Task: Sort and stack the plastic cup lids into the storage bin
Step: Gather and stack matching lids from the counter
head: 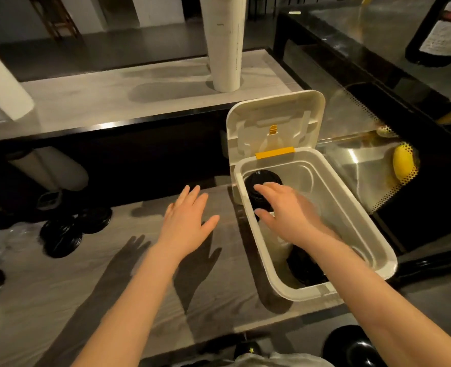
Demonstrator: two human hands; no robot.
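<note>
A white storage bin (372, 234) sits at the right of the counter, its hinged cover (274, 120) standing open behind it. A stack of black cup lids (262, 180) stands at the bin's far end, and more black lids (305, 271) lie at its near end. My right hand (285, 210) reaches into the bin with fingers spread, fingertips at the top of the far stack. My left hand (186, 221) hovers flat and empty over the counter, left of the bin. Several loose black lids (68, 230) lie on the counter at the left.
A tall white column of cups (224, 43) stands on the raised ledge behind. A paper roll (2, 83) lies at the far left. A yellow lemon (403, 161) sits in a perforated metal tray on the right. A dark bottle (441, 30) stands top right.
</note>
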